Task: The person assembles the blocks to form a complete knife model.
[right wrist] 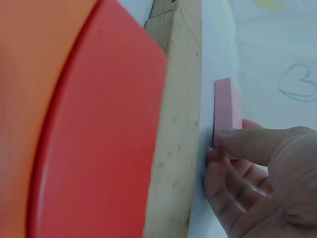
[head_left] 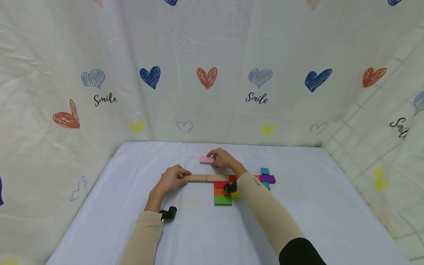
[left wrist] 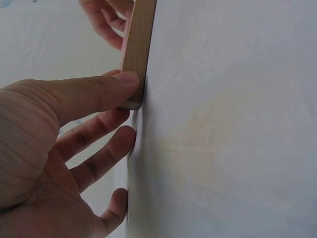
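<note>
My left hand [head_left: 172, 179] pinches the left end of a plain wooden block [head_left: 196, 178] between thumb and fingers; the block lies flat on the cloth. In the left wrist view the thumb presses one face of that block [left wrist: 137, 52], while the other fingers spread below its end. Beyond the row, my right hand [head_left: 224, 159] holds the right end of a pink block [head_left: 205, 160] by thumb and fingertips. The pink block [right wrist: 224, 101] stands apart from the wooden row in the right wrist view. A second wooden block [head_left: 217, 178] continues the row rightward.
Below the row, red [head_left: 221, 184], orange [head_left: 219, 192] and green [head_left: 223, 200] blocks lie stacked flat toward me. Purple [head_left: 268, 179] and teal [head_left: 265, 171] blocks lie at the right end. My right forearm hides part of the arrangement. A heart-printed curtain [head_left: 232, 121] hangs behind the table.
</note>
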{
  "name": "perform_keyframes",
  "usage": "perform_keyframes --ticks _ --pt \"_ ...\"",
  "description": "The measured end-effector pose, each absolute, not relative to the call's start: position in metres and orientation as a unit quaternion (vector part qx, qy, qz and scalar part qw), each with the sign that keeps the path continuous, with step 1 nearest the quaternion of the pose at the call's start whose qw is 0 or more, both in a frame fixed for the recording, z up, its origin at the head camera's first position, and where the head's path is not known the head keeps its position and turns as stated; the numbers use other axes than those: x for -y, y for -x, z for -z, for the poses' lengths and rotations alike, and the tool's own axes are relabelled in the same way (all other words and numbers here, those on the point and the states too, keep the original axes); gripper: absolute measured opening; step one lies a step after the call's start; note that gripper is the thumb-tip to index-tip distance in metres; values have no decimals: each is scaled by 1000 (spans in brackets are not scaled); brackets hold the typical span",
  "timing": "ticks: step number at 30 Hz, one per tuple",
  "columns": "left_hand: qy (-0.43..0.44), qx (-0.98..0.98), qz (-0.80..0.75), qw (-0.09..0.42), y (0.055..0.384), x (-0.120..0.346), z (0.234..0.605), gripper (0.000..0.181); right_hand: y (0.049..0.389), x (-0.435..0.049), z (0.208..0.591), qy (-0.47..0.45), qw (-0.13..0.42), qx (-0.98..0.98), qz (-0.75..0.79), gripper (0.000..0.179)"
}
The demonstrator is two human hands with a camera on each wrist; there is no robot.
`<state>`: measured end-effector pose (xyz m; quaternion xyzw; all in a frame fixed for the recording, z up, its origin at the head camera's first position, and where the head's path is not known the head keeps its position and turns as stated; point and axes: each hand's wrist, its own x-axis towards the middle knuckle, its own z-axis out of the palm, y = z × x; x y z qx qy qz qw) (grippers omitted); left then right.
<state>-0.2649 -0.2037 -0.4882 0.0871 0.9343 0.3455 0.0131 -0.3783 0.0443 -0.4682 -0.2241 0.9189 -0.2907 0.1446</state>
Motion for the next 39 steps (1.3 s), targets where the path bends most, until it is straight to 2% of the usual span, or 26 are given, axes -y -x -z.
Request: perform_keyframes --ticks 16,27,31,39 --pt "-91 -933 -347 13 263 202 486 31 344 -89 445 260 136 -897 329 39" --pt "-88 -933 -348 11 262 203 484 31 301 -131 430 299 125 -879 351 40" --pt "-84 -934 -348 11 262 203 485 31 285 -149 430 314 113 -874 353 38" --pt "-86 -934 -345 17 262 202 486 30 256 -184 446 289 105 -886 349 38"
